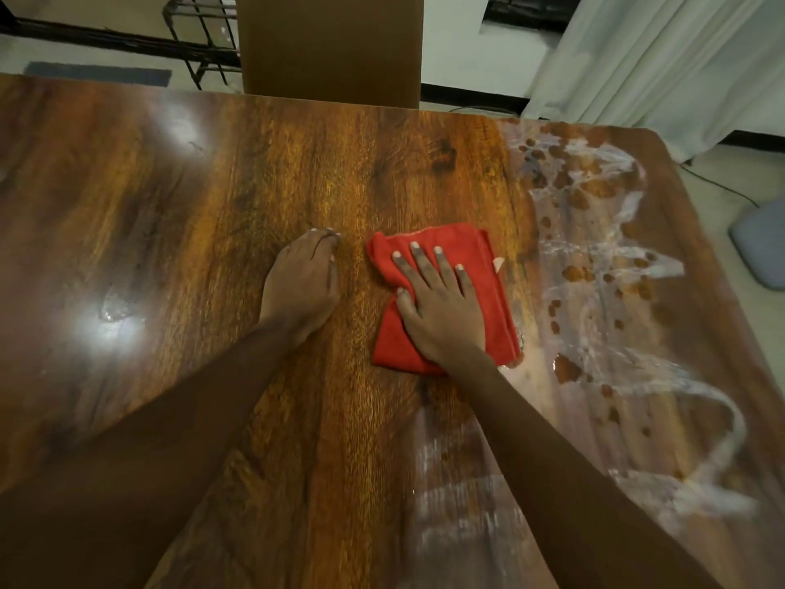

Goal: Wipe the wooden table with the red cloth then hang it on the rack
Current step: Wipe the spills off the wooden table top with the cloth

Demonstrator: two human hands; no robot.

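Note:
A folded red cloth (484, 265) lies flat on the wooden table (170, 197), right of centre. My right hand (437, 303) presses down on it, palm flat and fingers spread. My left hand (301, 278) rests on the bare wood just left of the cloth, fingers together and bent at the tips, holding nothing. White soapy streaks and wet patches (603, 257) cover the right part of the table, starting at the cloth's right edge. A dark metal rack (204, 31) stands on the floor beyond the table's far edge, at the upper left.
A brown chair back (331, 44) stands against the far edge of the table. White curtains (662, 57) hang at the upper right. A grey cushion-like object (760, 244) and a cable lie on the floor to the right. A small water puddle (112, 310) sits at the left.

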